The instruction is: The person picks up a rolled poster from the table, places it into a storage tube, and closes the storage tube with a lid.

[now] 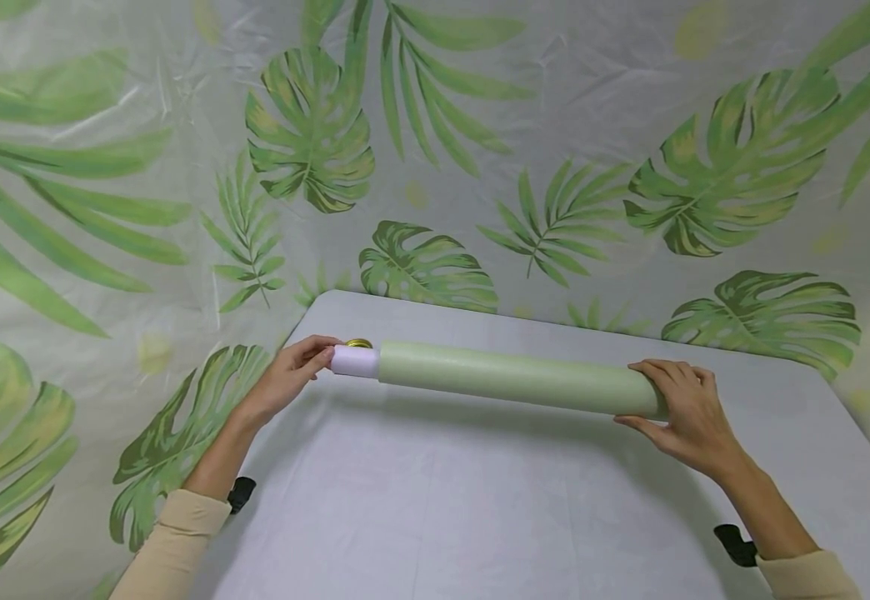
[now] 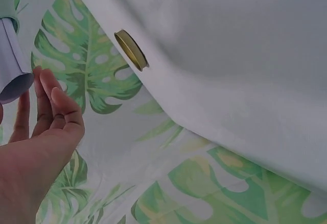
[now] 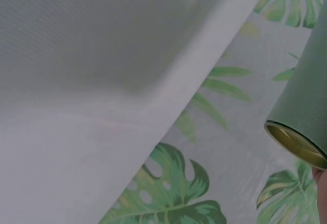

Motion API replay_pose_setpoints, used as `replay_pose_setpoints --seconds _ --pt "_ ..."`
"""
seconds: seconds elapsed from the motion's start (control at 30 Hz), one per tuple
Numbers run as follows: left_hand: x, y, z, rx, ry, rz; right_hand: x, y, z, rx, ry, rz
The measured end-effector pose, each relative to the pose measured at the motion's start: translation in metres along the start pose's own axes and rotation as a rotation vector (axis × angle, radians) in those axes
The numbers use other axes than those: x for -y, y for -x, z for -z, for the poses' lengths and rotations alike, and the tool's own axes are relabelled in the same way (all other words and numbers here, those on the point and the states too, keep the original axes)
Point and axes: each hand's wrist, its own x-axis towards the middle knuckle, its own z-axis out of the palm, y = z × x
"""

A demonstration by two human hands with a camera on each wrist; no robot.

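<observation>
A long pale green tube (image 1: 510, 379) is held level above the white table, with a rolled white paper (image 1: 356, 362) sticking out of its left end. My left hand (image 1: 300, 371) pinches the outer end of that roll between thumb and fingers; in the left wrist view the hollow roll (image 2: 13, 71) shows beside the left fingers (image 2: 66, 104). At the other end, my right hand (image 1: 686, 412) grips the tube from the near side. In the right wrist view the tube's (image 3: 301, 96) right end is uncapped, with a gold inside, and the right hand (image 3: 322, 196) is mostly cut off.
A round gold lid (image 1: 358, 343) stands on the white table (image 1: 435, 500) just behind the paper roll, near the far left corner; the left wrist view shows that lid (image 2: 131, 50) on edge. A leaf-printed sheet (image 1: 435, 125) hangs behind the table and at its sides.
</observation>
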Motion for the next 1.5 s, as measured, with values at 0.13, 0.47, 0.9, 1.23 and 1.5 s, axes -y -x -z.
replay_pose_setpoints --seconds 0.13,0.47,0.9,1.23,1.5 --pt "-0.003 0.001 -0.002 -0.005 0.057 -0.023 0.000 -0.001 -0.001 -0.005 -0.003 0.002" --pt "-0.008 0.001 -0.009 -0.088 0.144 -0.091 0.000 -0.001 -0.003 -0.007 -0.007 0.000" --pt "-0.015 -0.002 -0.018 -0.139 0.213 -0.148 0.002 -0.004 -0.006 -0.029 -0.019 -0.004" --pt "-0.017 -0.007 -0.025 -0.119 0.246 -0.161 0.005 -0.007 -0.007 -0.024 -0.034 -0.012" --pt "-0.018 -0.011 -0.032 -0.107 0.282 -0.224 0.006 -0.008 -0.008 -0.029 -0.058 -0.012"
